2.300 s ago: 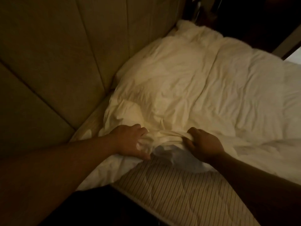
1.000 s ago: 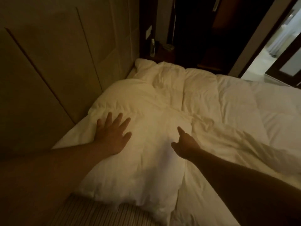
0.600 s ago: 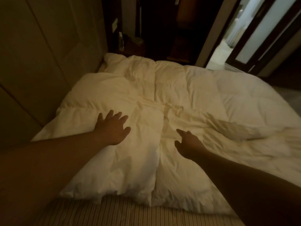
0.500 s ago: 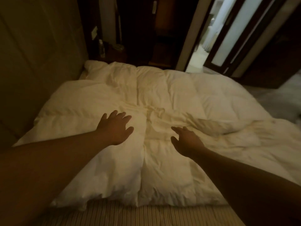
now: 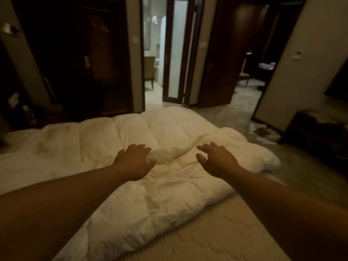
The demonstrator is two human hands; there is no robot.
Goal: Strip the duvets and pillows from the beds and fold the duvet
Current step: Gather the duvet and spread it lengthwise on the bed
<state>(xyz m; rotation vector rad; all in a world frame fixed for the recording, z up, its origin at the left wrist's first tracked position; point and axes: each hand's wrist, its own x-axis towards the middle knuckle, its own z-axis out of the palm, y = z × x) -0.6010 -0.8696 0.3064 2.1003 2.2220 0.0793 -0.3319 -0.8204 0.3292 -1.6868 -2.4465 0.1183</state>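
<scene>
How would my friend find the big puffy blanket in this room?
Look at the bed with the striped mattress showing at the near edge. Lying across it, under two open hands, is the duvet. It is the only white, puffy, quilted thing, rumpled into folds, unlike the flat striped mattress.

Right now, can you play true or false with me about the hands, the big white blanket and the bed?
1. Both hands are open and hold nothing. True: the left hand and the right hand have spread fingers over the duvet.
2. The duvet is folded into a neat small square. False: it lies rumpled and spread across the bed.
3. The striped mattress shows bare at the near edge. True.
4. The right hand is pinching a corner of the duvet. False: its fingers are apart, gripping nothing.
5. A door with a pale panel stands beyond the bed. True.
</scene>
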